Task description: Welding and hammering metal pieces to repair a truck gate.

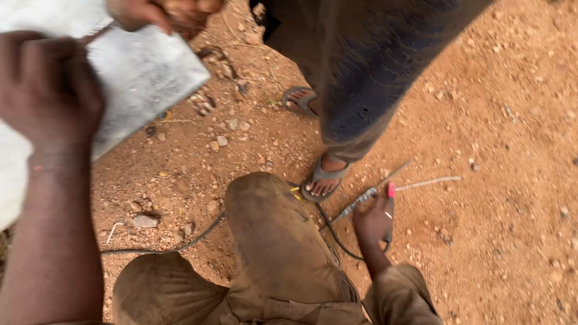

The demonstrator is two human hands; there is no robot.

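Note:
My left hand [49,84] is raised at the upper left and grips the edge of a grey metal sheet [147,72], blurred by motion. Another person's hand [162,12] holds the same sheet at its top edge. Low on the right, my right hand [373,224] rests near the ground, closed around a welding electrode holder [363,197] with a red-tipped handle. A thin rod sticks out of the holder toward the upper right. My bent knee in brown trousers [271,241] sits between the two hands.
A person in dark trousers [373,60] stands close ahead, sandalled feet [325,180] just beyond my knee. A black cable [180,244] runs across the red gravelly soil. A loose thin rod [428,181] lies right of the holder. Small stones [144,221] are scattered at left.

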